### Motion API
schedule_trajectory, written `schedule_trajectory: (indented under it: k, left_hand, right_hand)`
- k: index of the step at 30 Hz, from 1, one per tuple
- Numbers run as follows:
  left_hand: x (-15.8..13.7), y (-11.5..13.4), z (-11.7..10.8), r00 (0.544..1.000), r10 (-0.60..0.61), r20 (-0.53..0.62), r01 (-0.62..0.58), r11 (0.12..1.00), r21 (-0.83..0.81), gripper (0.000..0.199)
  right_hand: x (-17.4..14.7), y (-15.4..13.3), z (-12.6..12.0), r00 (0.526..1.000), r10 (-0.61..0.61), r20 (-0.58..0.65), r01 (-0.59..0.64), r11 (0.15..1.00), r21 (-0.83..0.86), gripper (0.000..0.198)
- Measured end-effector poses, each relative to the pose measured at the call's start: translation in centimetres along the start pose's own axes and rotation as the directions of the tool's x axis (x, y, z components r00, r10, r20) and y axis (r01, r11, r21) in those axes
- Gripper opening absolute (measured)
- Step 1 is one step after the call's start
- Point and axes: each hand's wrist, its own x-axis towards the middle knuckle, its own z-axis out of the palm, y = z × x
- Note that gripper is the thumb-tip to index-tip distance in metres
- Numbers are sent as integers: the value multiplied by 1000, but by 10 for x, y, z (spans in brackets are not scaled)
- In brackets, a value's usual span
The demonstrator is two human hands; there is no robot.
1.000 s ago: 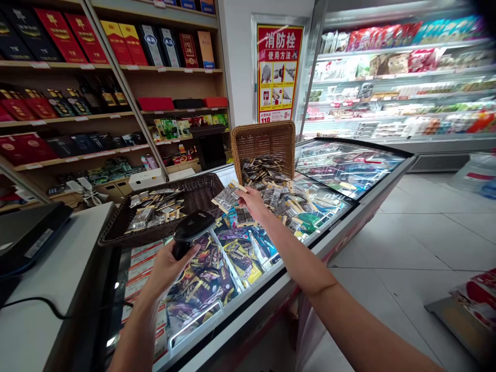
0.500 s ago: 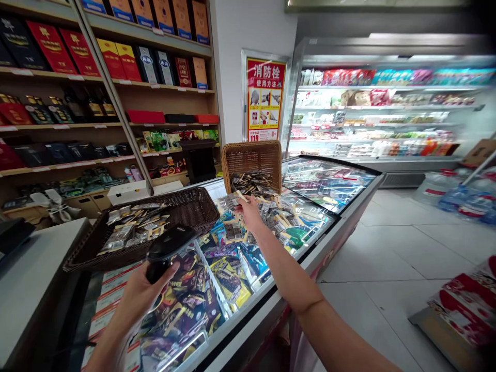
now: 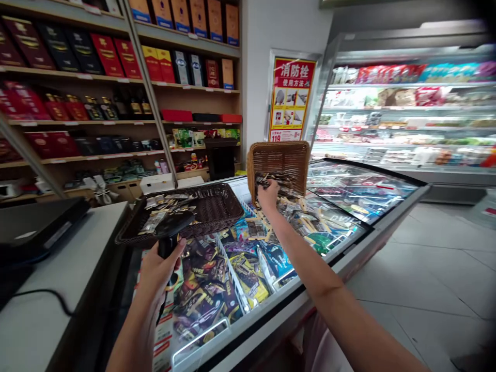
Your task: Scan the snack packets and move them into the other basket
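Observation:
My left hand [image 3: 160,268] is closed around the handle of a black handheld barcode scanner [image 3: 174,225]. Its head overlaps the front of a dark brown wicker tray [image 3: 217,209], in which small clear-and-dark packets [image 3: 166,202] lie on the left. My right hand [image 3: 268,194] reaches to the open mouth of a tan wicker basket [image 3: 279,150] tipped on its side. Its fingers are curled on a small dark packet [image 3: 263,181]; the exact grip is partly hidden. More packets [image 3: 289,186] fill the basket and spill onto the freezer's glass top.
Below my hands, a chest freezer [image 3: 248,315] shows bagged ice creams under glass. A counter [image 3: 89,243] with a black device [image 3: 42,222] and a cable stands at left. Shelves of boxes [image 3: 186,88] line the back; a lit refrigerated display [image 3: 403,108] is at right.
My right hand has moved from over the freezer glass, where it held a clear packet, to the tan basket's mouth. The view has turned left; the scanner stays in my left hand.

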Motion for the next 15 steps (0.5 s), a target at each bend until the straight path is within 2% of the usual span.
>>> schedule_trajectory:
  k: [2,3,5,6,7,9,11,13,15]
  left_hand:
    - [4,2,-8,992,-34,-118,27,998,-64,54]
    - [6,3,-13,982,-38,-183,22,996,-85,53]
    - [8,5,-23,954,-36,-299,1,993,-114,51]
    - [9,6,-27,940,-37,-338,-7,992,-128,51]
    - [10,6,-31,931,-39,-364,-14,990,-142,51]
    - [12,6,-35,922,-41,-385,-23,987,-161,49]
    - [13,4,-36,921,-50,-386,-19,985,-173,48]
    - [14,1,-34,927,-68,-368,-6,980,-197,47]
    - [15,-1,-31,938,-74,-339,3,979,-205,47]
  right_hand:
    - [-26,-22,35,987,-54,154,44,996,72,28]
    - [-38,-34,53,957,-101,274,70,990,122,23]
    - [-60,-60,92,835,-175,522,103,981,165,10]
    - [-68,-72,110,765,-165,623,97,985,142,9]
    - [-75,-83,127,703,-124,700,86,992,89,18]
    - [-83,-99,157,623,-6,782,71,996,-49,39]
    - [-86,-107,178,602,74,795,56,989,-134,52]
    - [-87,-106,190,595,110,796,14,989,-147,54]
    - [-87,-99,194,565,145,812,-47,988,-144,53]
